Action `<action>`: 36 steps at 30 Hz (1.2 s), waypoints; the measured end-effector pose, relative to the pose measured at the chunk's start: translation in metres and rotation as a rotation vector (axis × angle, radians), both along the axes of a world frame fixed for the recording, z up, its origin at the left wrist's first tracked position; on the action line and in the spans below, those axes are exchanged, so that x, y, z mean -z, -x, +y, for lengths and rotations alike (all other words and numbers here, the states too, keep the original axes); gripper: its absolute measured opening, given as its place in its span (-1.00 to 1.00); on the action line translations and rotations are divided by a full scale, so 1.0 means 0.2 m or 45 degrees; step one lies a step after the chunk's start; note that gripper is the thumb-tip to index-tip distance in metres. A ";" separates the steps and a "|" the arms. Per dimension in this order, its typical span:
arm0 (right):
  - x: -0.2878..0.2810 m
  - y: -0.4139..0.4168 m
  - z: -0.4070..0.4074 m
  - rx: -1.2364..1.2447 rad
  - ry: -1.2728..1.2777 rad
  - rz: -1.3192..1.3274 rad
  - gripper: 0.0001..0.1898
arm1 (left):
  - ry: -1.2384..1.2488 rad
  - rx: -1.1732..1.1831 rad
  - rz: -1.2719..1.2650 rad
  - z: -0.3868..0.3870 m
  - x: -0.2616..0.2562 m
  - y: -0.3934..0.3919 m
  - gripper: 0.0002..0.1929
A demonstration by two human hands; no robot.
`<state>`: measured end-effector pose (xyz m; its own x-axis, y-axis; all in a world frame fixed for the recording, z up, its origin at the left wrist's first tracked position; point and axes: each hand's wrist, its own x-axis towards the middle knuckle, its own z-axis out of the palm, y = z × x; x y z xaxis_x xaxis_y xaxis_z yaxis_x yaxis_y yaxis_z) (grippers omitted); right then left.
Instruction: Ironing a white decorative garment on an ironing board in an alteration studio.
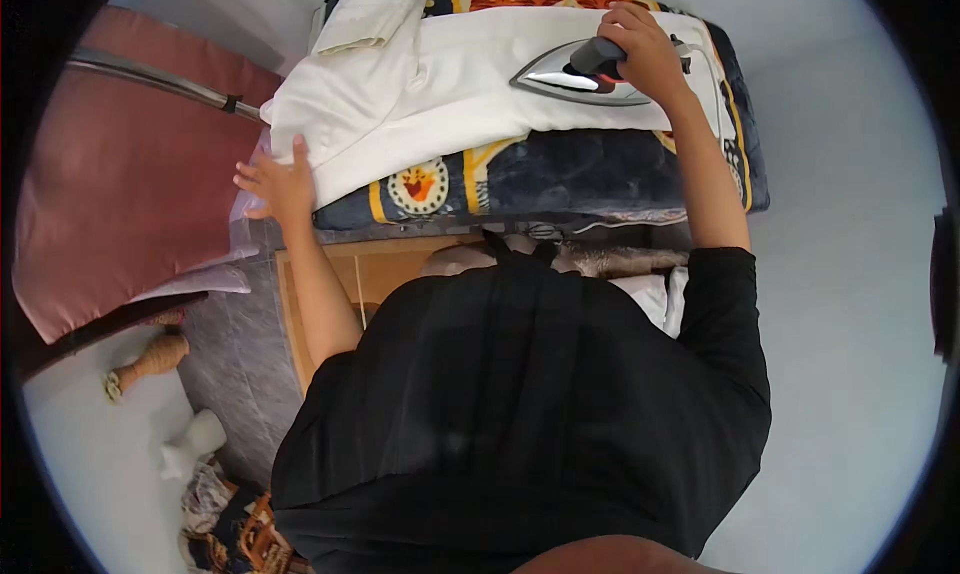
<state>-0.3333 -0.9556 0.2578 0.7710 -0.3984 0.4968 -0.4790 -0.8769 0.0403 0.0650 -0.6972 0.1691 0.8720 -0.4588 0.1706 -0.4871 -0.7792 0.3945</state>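
My right hand [641, 52] grips the dark handle of an electric iron [559, 78]. The iron's soleplate lies flat on a white garment [465, 71], its tip pointing left. The cloth spreads across a patterned blanket [600, 170] that covers a raised ironing surface. At the garment's lower left edge is my left hand [279, 184], its fingers spread apart and its thumb side against the cloth. A folded part of the white fabric [375, 15] lies at the upper left.
A metal pole [157, 78] reaches in from the left, over a pink cloth-covered surface [142, 176]. The iron's white cord [712, 71] runs along the right end of the blanket. A pale wall [832, 236] stands at the right. A vase [154, 360] and a pile of things [232, 521] sit lower left.
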 end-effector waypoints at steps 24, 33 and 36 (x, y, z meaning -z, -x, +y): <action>0.00 -0.64 0.67 0.113 0.022 0.004 -0.60 | 0.558 0.827 1.427 0.41 0.03 -0.43 -0.60; 0.04 -1.22 1.15 -0.216 -0.013 -0.085 -0.76 | 0.573 0.704 1.374 0.41 0.04 -0.45 -0.50; 0.04 -1.20 1.12 -0.222 -0.037 -0.052 -0.80 | 0.631 0.641 1.211 0.40 0.02 -0.42 -0.60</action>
<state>-0.0930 -0.7312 0.2506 0.8090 -0.2752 0.5195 -0.3205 -0.9472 -0.0027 0.1497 -0.6167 0.1652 0.4847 -0.8530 -0.1936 -0.0426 -0.2441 0.9688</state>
